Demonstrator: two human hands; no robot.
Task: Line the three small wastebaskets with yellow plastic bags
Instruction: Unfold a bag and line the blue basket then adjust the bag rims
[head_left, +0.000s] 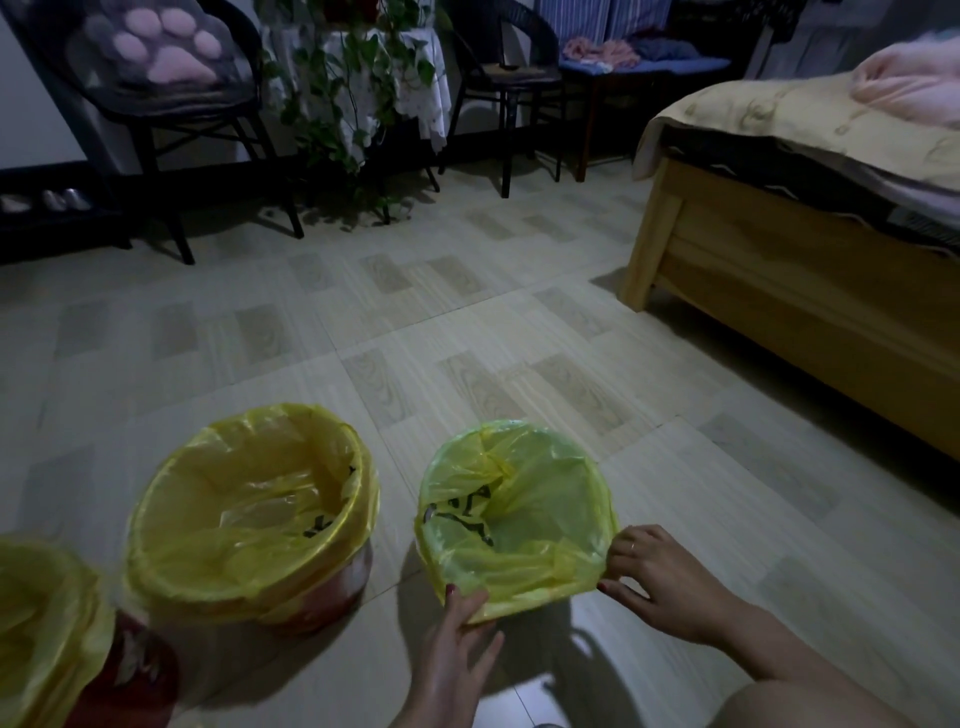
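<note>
From the head camera, three small wastebaskets stand on the pale tiled floor (467, 322), all wearing yellow bags. The one being worked on is the rightmost bin's bag (514, 519), directly ahead of the person and just beyond both hands, its round mouth facing up. The left hand (457, 639) comes up from below with its fingers curled over the near hem of the folded-down plastic, pinching it against the bin's side; the right hand (654, 577) sits at the bin's right edge, fingertips closed on the hem there. Both hands touch the bag, so neither is clearly nearer, and the hem between them runs along the near right of the rim; the coming tug looks to me like a downward pull to seat that stretch, and this may be the last bin to finish. The film is thin, glossy and wrinkled, with black printing showing inside. The middle bin (249, 519), wider with a reddish wall, has its bag cuffed over the rim. The left bin (47, 634), cut off by the frame, looks lined too. A wooden bed (779, 291) stands well apart to the right.
</note>
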